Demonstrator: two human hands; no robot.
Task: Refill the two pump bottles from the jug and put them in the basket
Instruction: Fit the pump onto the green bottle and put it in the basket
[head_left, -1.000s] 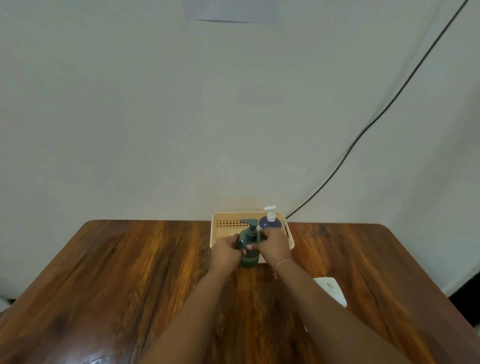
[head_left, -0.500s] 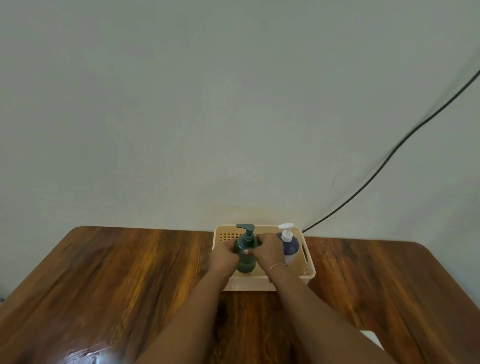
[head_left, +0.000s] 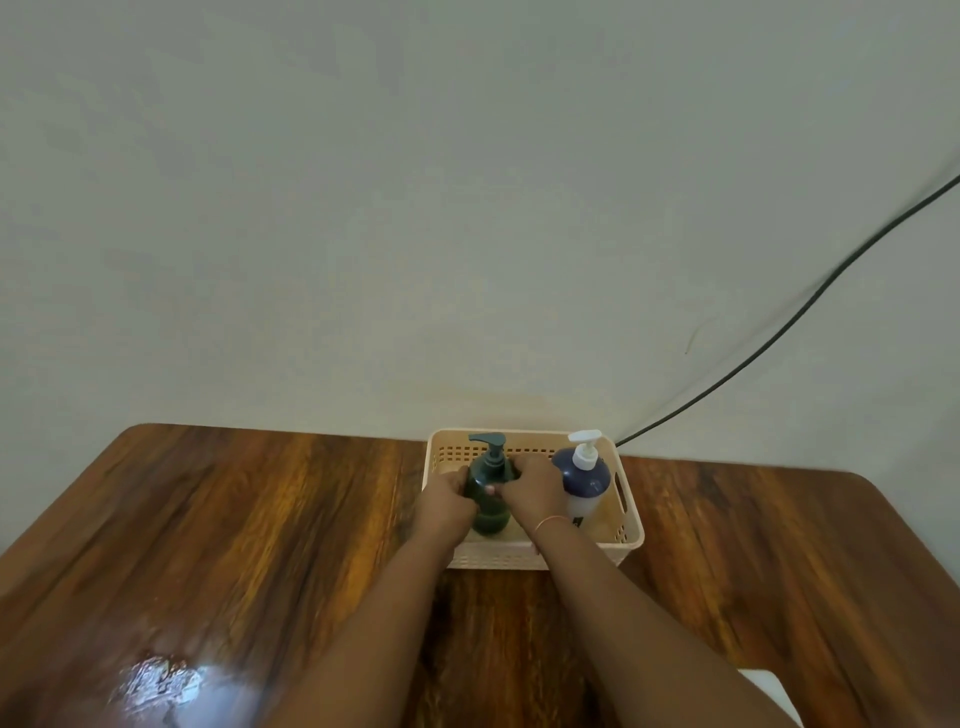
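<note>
- A white thing peeks in at the near right edge of the bench. It may be the jug, but I cannot tell.
- Your left hand and right hand are wrapped round the green bottle, one on each side. I think that keeps it straight up.
- The green bottle is low in the left side of the basket. I cannot tell if it touches the bottom.
- The blue bottle stands in the right side, just beside your right hand.
- I think you are nearly done. Let go gently.
- Far back, a black cable climbs the wall.
</note>
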